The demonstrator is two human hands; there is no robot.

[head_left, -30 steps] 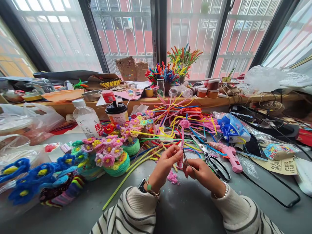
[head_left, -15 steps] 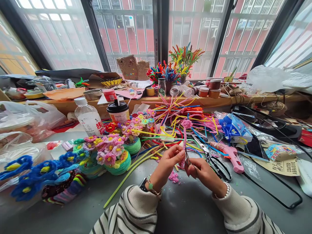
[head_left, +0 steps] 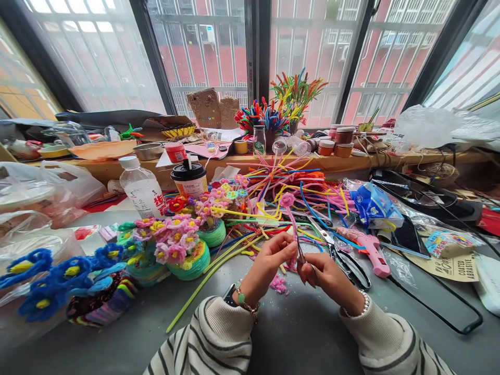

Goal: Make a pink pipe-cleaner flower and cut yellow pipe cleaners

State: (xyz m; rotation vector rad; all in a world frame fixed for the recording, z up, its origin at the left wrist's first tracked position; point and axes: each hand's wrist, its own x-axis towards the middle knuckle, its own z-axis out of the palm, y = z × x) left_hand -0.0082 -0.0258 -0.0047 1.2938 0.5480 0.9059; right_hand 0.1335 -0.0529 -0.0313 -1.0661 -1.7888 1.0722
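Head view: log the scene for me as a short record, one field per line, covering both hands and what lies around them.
Left hand: pinches a fuzzy pink pipe-cleaner stem with a curled pink head
Right hand: grips a slim dark metal tool, exact type unclear; its tips are by the stem
On the grey table: loose pink fluff
Right of hands: large black-handled metal scissors, pink plastic glue gun
Left of hands: pink fuzzy flowers with yellow centres
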